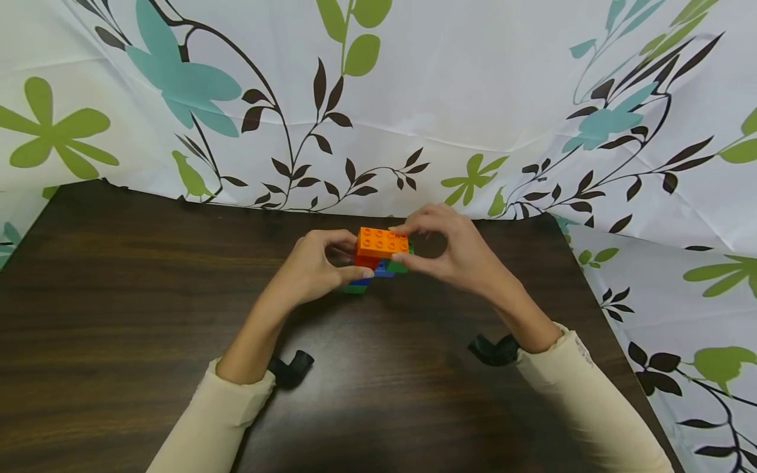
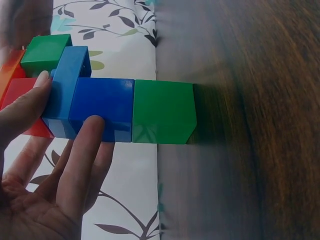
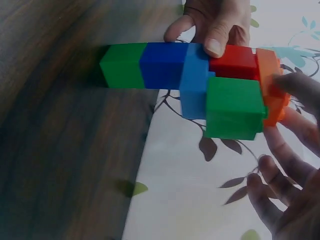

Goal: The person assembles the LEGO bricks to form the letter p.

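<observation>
A stack of toy building bricks stands upright between the two hands near the table's far edge. Its bottom is a green brick [image 2: 165,112], then a dark blue brick [image 2: 107,100], then a lighter blue brick [image 3: 194,85] that juts sideways. On that sit a red brick [image 3: 232,62] and a second green brick [image 3: 234,107]. An orange brick [image 1: 381,243] with studs spans the top. The left hand [image 1: 310,269] grips the stack around the red and blue bricks. At the orange brick's right end, the right hand [image 1: 452,246] pinches it between thumb and fingers.
The dark wooden table [image 1: 148,315] ends just behind the stack, where a patterned white cloth [image 1: 497,72] hangs. More cloth borders the right side. Black wrist mounts [image 1: 292,369] stick out from both sleeves.
</observation>
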Tool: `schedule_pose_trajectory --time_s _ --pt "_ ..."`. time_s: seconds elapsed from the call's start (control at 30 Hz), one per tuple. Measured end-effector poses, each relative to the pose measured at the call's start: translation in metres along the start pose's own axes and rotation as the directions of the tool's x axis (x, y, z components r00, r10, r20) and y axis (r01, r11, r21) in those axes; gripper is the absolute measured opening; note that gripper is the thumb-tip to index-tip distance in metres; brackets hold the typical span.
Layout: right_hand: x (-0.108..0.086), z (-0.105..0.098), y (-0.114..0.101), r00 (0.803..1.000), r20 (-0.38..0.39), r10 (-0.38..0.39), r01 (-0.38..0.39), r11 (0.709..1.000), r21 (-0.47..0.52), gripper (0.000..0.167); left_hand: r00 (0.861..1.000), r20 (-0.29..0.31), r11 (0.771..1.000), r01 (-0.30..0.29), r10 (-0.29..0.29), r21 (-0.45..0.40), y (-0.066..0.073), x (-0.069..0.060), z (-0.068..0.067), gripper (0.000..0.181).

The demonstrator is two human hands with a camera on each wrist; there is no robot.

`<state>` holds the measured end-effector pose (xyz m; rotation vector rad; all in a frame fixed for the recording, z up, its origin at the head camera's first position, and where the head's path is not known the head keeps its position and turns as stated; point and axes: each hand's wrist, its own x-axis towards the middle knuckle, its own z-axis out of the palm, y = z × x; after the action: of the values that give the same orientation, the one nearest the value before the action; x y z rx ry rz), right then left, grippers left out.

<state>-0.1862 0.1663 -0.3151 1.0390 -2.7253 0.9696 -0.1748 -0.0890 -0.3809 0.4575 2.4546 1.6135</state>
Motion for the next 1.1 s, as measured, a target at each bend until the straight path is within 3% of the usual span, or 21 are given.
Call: schedule_pose_trajectory --time_s 0.27,0.73,1.1 --pt "0.0024 0.0077 0.0011 0.996 -0.082 0.025 -0.020 0.998 0.061 0.028 1.000 -0.001 1.000 -0.018 0.018 -0.008 0.0012 0.0000 -0.0001 0.036" --pt "0.0054 0.0102 -0.0036 0.997 0.011 0.080 -0.080 0.988 0.133 0.034 1.000 0.014 1.000 0.003 -0.003 -0.004 -0.0007 0.0000 0.0018 0.036" --pt "0.0071 0.0103 -0.0035 0.993 0.023 0.115 -0.118 0.981 0.152 0.035 1.000 0.008 1.000 0.005 -0.005 -0.003 0.0004 -0.0001 -0.0005 0.037"
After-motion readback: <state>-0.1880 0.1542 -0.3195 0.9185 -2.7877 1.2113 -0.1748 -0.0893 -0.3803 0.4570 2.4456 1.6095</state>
